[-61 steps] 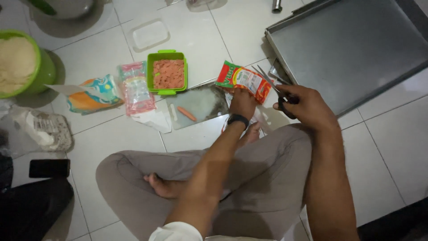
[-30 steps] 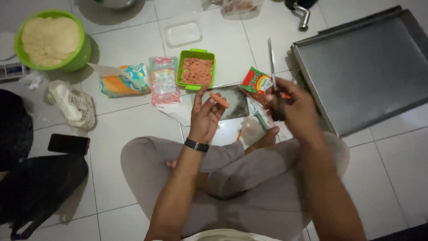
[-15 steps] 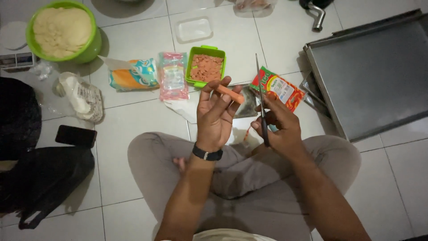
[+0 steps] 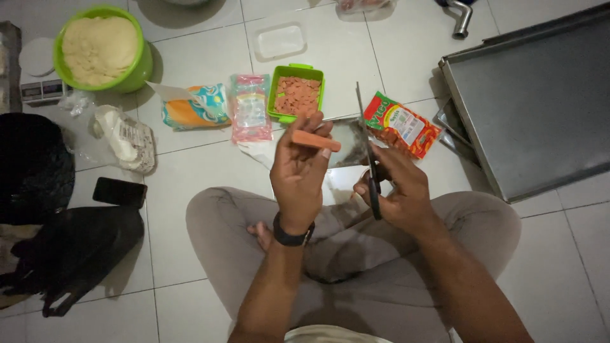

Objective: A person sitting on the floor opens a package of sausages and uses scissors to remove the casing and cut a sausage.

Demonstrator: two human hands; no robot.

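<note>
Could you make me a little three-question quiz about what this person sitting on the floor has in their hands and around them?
1. True or false: the left hand holds a sausage in its fingertips.
2. What does the right hand hold? A) a spoon B) scissors C) a phone
3. Fill in: the small green box beyond the hands holds pinkish cut ____.

Key
1. True: the orange-pink stick is pinched level, above the floor.
2. B: the blades point away from the person, beside the red packet.
3. Pieces, the same colour as the sausage.
</note>
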